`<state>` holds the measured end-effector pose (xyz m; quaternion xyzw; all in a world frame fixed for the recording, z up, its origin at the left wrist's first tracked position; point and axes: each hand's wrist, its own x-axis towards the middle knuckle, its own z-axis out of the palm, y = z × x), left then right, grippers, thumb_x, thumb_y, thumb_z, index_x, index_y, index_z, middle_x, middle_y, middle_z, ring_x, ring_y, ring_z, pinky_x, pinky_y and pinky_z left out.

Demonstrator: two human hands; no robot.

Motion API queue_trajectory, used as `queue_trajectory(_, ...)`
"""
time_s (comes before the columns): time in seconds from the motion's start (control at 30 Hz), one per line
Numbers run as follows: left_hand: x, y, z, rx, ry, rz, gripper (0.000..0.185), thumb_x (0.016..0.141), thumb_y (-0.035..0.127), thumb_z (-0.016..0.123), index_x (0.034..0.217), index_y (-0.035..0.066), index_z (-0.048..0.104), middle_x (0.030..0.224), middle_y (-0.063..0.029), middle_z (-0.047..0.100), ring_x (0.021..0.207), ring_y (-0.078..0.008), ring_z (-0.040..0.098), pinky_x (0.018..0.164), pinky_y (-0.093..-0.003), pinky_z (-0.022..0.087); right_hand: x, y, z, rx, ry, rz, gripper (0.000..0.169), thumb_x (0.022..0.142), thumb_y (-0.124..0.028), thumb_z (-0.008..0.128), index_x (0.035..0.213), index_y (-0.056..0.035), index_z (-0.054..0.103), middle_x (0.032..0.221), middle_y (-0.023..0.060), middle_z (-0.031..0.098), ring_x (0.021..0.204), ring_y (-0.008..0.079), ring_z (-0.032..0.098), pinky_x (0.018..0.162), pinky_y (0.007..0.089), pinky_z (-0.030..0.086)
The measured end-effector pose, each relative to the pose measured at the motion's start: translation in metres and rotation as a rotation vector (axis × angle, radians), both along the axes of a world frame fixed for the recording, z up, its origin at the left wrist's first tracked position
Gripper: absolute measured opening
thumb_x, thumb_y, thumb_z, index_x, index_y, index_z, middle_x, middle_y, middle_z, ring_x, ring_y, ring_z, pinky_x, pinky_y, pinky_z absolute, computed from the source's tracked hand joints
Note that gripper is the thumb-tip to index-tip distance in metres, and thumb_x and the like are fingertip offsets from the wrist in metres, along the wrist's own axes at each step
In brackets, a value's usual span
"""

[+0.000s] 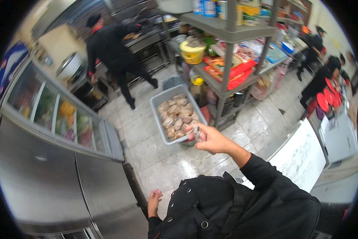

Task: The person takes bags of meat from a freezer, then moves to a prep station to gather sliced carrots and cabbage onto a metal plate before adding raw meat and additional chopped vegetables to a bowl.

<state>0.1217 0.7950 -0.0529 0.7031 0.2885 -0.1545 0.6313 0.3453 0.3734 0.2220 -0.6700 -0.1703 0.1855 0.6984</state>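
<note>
My right hand (210, 139) is raised in front of me, its fingers curled around a small plastic-wrapped bundle (197, 133). The bundle's contents are too blurred to tell. Just beyond that hand, a grey plastic tub (155, 111) holds several rounded, brownish portions (177, 115) that appear wrapped in clear plastic. The hand overlaps the tub's near right corner in view. Low at my side hangs my left hand (155, 197), loosely bent and with nothing visible in it, between my black jacket (202, 203) and the steel refrigerator.
On my left stands a steel refrigerator (41, 173) with a glass door (58, 110). A grey shelf unit (231, 34) holds cans, a yellow bucket (192, 53) and red packets (241, 73). A co-worker (113, 53) stands at the cooking line. A white lid or panel (298, 155) lies right; tiled floor (179, 162) looks shiny.
</note>
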Motion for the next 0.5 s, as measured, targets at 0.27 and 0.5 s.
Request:
queue_trajectory(0.27,0.075,0.021,0.004,-0.018,0.077,-0.098,0.027,0.101,0.034,0.061,0.113,0.01,0.063,0.09,-0.0023,0.069,0.071,-0.0128,0.064,0.057,-0.0266,0.048,0.018,-0.043,-0.043,-0.074,-0.084,0.048,0.067,0.076,0.003,0.067,0.141,-0.0111,0.054,0.09,-0.0021,0.055,0.07,0.0058,0.045,0.064,0.0239,0.042)
queue_trajectory(0.5,0.027,0.058,-0.085,0.231,0.502,-0.393,0.028,0.099,0.032,0.061,0.112,0.008,0.063,0.097,-0.0069,0.069,0.079,-0.0172,0.066,0.063,-0.0301,0.05,0.067,-0.059,-0.098,-0.09,-0.141,0.069,0.069,0.074,0.0,0.068,0.142,-0.0118,0.055,0.077,-0.0001,0.044,0.072,0.0132,0.046,0.07,0.029,0.043)
